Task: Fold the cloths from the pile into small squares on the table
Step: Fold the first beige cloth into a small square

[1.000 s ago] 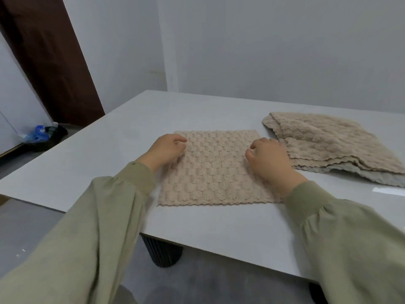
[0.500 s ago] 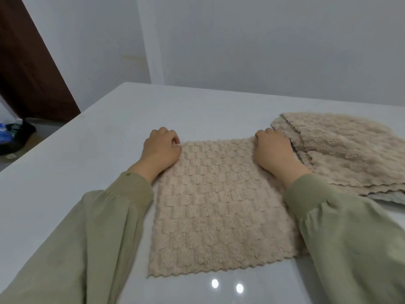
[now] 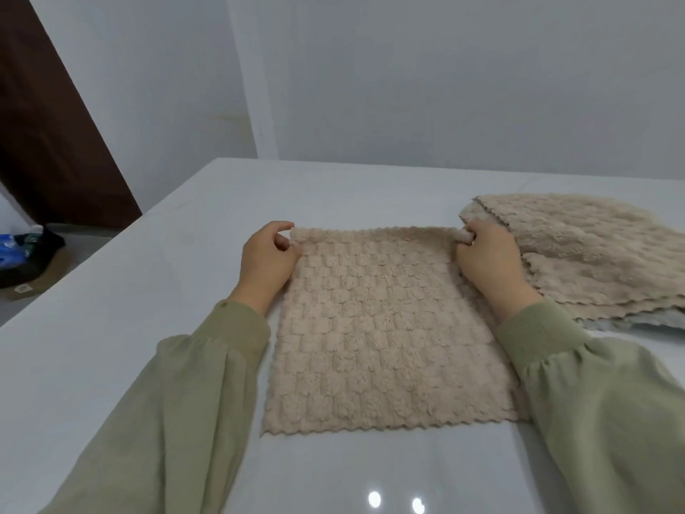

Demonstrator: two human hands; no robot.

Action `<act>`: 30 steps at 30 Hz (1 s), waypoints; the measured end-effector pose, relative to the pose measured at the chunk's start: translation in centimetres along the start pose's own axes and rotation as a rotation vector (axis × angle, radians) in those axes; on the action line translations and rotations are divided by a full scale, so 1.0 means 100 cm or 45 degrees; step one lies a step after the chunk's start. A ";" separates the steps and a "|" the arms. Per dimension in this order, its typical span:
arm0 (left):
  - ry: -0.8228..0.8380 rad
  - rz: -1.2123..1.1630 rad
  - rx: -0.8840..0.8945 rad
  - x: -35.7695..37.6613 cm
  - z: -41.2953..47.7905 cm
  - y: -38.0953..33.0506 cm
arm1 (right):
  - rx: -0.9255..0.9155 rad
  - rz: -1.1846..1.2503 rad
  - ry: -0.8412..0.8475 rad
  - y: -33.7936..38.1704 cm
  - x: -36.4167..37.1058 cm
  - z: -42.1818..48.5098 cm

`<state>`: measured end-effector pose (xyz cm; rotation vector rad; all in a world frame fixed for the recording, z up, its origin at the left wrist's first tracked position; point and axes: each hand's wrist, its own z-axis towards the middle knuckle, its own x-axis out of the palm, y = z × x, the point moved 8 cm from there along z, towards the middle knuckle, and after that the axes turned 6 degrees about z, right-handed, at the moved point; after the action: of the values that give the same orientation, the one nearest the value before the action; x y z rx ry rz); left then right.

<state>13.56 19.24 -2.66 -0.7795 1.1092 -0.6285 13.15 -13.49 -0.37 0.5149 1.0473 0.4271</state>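
Cloth (image 3: 381, 328) spread flat at the table's (image 3: 129, 309) centre. I see the right hand (image 3: 485, 257), 1 o'clock, pinching the far right corner, which curls over a finger. The left hand (image 3: 265, 261), 11 o'clock, seemingly nips the far left corner between thumb and forefinger. The pile (image 3: 578, 250) lies at 2 o'clock, just beside the right hand.

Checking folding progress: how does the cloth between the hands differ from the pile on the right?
The cloth lies spread flat on its own; the pile is several layers stacked unevenly. The left hand and right hand pinch the cloth's far corners; neither grips the pile. Both are fluffy beige fabric with scalloped edges.
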 end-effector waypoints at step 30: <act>0.102 -0.988 -0.309 -0.022 -0.072 -0.003 | 0.241 0.855 -0.093 0.012 -0.040 -0.087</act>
<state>6.06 19.11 -2.99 -1.4271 0.9455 -1.1908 3.50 -13.11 -0.37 1.0511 0.8286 0.8964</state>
